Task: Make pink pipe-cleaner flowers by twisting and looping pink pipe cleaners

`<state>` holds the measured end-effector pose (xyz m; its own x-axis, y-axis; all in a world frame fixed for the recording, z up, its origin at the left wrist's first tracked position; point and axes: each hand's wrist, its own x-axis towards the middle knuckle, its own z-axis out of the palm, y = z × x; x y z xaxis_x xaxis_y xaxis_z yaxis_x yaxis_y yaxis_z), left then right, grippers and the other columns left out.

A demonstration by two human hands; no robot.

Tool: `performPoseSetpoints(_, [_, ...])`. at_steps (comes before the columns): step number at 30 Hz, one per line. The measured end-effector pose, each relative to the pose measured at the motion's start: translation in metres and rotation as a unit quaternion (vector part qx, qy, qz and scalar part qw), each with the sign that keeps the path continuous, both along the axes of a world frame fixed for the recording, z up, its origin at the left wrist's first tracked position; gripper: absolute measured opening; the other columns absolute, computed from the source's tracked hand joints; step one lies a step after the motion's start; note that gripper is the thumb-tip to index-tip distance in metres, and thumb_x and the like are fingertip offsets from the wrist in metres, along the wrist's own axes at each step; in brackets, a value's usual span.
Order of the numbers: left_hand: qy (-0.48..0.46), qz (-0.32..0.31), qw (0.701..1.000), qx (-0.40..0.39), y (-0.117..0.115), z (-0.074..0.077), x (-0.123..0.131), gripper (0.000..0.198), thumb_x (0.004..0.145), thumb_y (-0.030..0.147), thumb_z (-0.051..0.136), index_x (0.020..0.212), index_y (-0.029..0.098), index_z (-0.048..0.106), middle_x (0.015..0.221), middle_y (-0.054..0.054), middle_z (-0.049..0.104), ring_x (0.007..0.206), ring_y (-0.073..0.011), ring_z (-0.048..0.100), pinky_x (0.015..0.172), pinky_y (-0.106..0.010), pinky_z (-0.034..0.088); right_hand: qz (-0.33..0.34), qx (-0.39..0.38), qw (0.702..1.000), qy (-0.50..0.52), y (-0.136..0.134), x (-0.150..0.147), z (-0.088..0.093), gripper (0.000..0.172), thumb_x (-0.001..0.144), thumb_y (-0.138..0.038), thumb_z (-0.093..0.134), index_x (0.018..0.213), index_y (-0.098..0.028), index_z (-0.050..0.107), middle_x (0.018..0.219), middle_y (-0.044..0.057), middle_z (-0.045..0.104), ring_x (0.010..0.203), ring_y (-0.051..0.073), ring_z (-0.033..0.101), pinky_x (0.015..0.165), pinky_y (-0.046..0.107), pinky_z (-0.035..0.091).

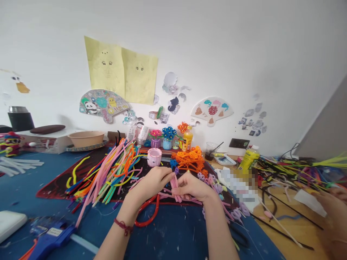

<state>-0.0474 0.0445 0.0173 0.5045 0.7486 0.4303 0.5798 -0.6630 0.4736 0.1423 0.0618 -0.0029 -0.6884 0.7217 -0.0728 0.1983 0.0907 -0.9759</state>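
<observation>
Between both hands is a small bundle of pink pipe cleaners [177, 198], held over the near edge of the dark mat. My left hand [153, 180] pinches its upper end with thumb and fingers. My right hand [191, 186] closes around the lower part, so some of the bundle is hidden. Under my left wrist lie red-handled scissors [148, 221], their blades mostly covered. A pink cup [154, 157] stands just beyond my hands. Orange pipe cleaner shapes [189, 159] are heaped behind my right hand, and lilac looped pieces [217, 185] lie to its right.
Loose multicoloured pipe cleaners [114, 169] spread at the left. A blue glue gun [51, 234] lies at the front left. Pipe cleaner flowers [169, 133] and an orange bottle [187, 139] line the wall. Another person's hand [332, 204] holds white paper at the far right.
</observation>
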Motion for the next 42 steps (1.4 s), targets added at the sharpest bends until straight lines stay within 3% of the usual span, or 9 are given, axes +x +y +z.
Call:
performPoseSetpoints(6, [-0.016,-0.017,1.000,-0.010,-0.0013,0.0007,0.0017,0.038,0.095,0.031,0.038,0.062,0.017,0.046,0.061,0.005,0.041,0.056,-0.0100,0.035,0.054,-0.025,0.027,0.008,-0.004,1.000,0.013,-0.0005,0.0001,0.0004,0.039,0.065,-0.045,0.079,0.067,-0.007,0.071,0.050,0.001,0.060,0.038,0.005,0.042,0.036,0.018,0.029])
performPoseSetpoints(30, [0.001,0.015,1.000,-0.005,-0.0048,0.0013,0.0051,0.034,0.095,0.026,0.035,0.064,0.017,0.047,0.061,0.004,0.045,0.056,-0.0112,0.038,0.055,-0.026,0.029,0.014,0.020,1.000,0.001,0.0014,0.0014,-0.0008,0.041,0.069,-0.049,0.074,0.064,-0.009,0.070,0.051,0.001,0.060,0.037,0.005,0.041,0.037,0.019,0.028])
performPoseSetpoints(36, [-0.013,0.043,0.999,0.004,0.0003,-0.0019,0.0047,0.040,0.097,0.035,0.031,0.066,0.017,0.049,0.063,0.002,0.047,0.057,-0.0121,0.039,0.055,-0.026,0.028,0.016,0.019,1.000,-0.014,0.0012,-0.0010,-0.0004,0.038,0.067,-0.047,0.076,0.064,-0.009,0.070,0.049,-0.001,0.058,0.036,0.005,0.040,0.036,0.019,0.028])
performPoseSetpoints(42, [-0.007,0.039,0.999,-0.002,-0.0010,0.0001,0.0083,0.029,0.090,0.028,0.045,0.065,0.016,0.055,0.064,0.000,0.053,0.058,-0.0124,0.045,0.055,-0.024,0.031,-0.016,0.017,0.999,-0.038,0.0032,-0.0044,-0.0037,0.039,0.066,-0.048,0.076,0.061,-0.010,0.068,0.045,-0.002,0.055,0.035,0.005,0.041,0.036,0.019,0.030])
